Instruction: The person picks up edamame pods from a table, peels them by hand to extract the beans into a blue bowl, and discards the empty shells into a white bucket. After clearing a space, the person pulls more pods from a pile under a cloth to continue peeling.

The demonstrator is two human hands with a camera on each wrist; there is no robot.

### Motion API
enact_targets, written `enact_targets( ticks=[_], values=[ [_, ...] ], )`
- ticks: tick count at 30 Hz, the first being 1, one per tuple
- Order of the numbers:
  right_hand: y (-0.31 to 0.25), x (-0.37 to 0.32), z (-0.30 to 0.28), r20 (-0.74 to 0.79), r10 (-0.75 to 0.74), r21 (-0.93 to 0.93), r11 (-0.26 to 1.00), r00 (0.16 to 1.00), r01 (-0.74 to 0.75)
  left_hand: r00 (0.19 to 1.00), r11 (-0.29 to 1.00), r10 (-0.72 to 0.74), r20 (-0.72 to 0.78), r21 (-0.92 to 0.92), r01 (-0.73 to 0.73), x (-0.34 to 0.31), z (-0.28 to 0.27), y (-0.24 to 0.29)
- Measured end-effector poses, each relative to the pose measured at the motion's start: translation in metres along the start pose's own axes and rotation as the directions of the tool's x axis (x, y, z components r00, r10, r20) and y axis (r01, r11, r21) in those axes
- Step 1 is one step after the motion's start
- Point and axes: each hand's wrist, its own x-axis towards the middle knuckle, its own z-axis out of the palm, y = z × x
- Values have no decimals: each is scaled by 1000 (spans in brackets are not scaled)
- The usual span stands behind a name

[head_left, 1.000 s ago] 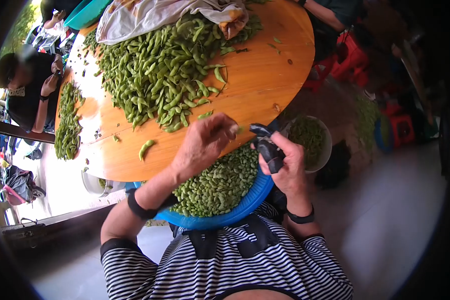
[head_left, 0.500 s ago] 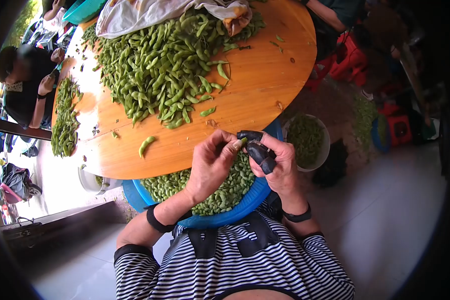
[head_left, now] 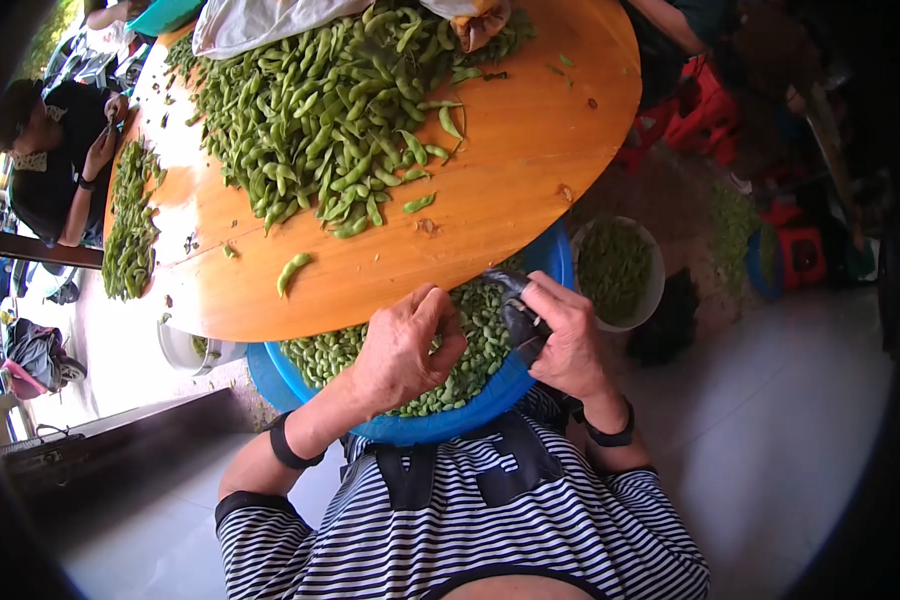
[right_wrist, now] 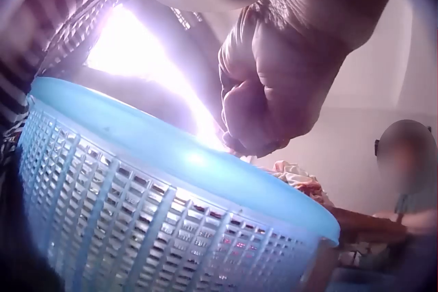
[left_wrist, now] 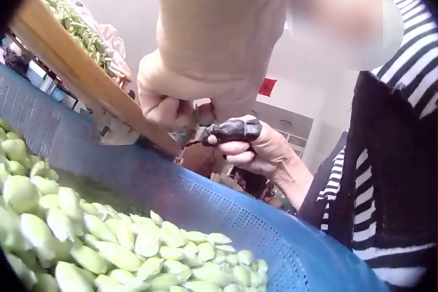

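Note:
My left hand (head_left: pixel 410 345), its fingers curled in toward the thumb, hovers above the blue basket (head_left: pixel 420 428); no pod shows in its grasp. Shelled green beans (head_left: pixel 375 365) fill that basket. Just to its right, my right hand (head_left: pixel 565 335) has black wraps on the thumb and a finger, with the other fingers folded in. In the left wrist view the wrapped right hand (left_wrist: pixel 243 141) appears close behind the left one (left_wrist: pixel 198 93). A big heap of green soybean pods (head_left: pixel 320 120) lies on the wooden table (head_left: pixel 530 140).
A cloth (head_left: pixel 270 25) covers the heap's far side. A single pod (head_left: pixel 292 272) lies near the table edge. A white bucket (head_left: pixel 656 290) of green pieces stands on the floor at right. Another person (head_left: pixel 55 170) sits at left beside a smaller pod pile (head_left: pixel 132 225).
My hands came together around a small green pod half a second ago. Now they are apart, both slightly lower over the basket, and the pod no longer shows.

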Motion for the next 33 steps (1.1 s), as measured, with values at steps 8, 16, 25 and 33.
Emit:
enact_targets(
  ticks=[8, 16, 25, 33],
  values=[
    [3, -2, 18, 2, 0, 147, 989, 1000, -1, 937, 910, -325, 130, -228, 347, -1, -3, 7],
    [0, 6, 4, -14, 28, 139, 990, 1000, -25, 938, 854, -325, 121, -389, 346, 7, 2, 6],
    [49, 8, -49, -500, 29, -240, 956, 866, -171, 984, 773, 150, -94, 632, -58, 74, -48, -20],
    [137, -14, -103, -656, 90, -556, 614, 750, -560, 990, 870, 121, 65, 474, -138, 102, -9, -15]
  ],
)
